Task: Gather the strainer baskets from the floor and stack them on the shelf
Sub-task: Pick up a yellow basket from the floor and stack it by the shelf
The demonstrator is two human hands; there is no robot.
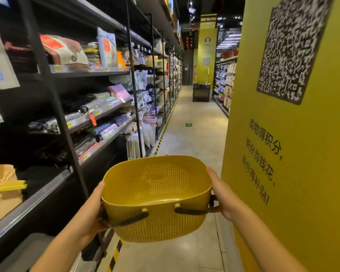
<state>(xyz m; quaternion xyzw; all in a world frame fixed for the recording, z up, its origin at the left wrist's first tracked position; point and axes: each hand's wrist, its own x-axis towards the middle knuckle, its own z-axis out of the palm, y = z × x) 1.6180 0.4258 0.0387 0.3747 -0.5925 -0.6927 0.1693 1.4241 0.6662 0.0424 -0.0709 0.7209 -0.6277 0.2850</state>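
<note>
— Where is the basket (157, 193) to be found?

— It is held in the air in front of the person, above the floor (194, 138) of a shop aisle. The shelf (98, 72) is on the left and a yellow pillar (283, 183) on the right. It has not been set on the shelf.

— How is it held?

— It is gripped at both short ends. The left grip (90, 211) is curled round the left end. The thumb is laid along the rim and the fingers are tucked behind, where a dark handle (130, 219) is attached. The right grip (222, 195) is closed on the right end, with the thumb on the rim and the fingers curled below, by the second handle (192, 211).

— What can be said of the basket itself?

— Yellow plastic is shown, pierced with small holes across the walls and bottom. The opening is tipped slightly towards the camera, so the inside is seen.

— What is carried by the shelf?

— Packaged and folded textiles are laid on its tiers, and price labels are fixed along the edges. Farther down the aisle, pink buckets (150, 119) are stacked low. Black-and-yellow tape (161, 136) is run along the floor at the shelf's foot.

— And the pillar?

— A large QR code (289, 48) is printed on it, with dark Chinese characters beneath.
</note>
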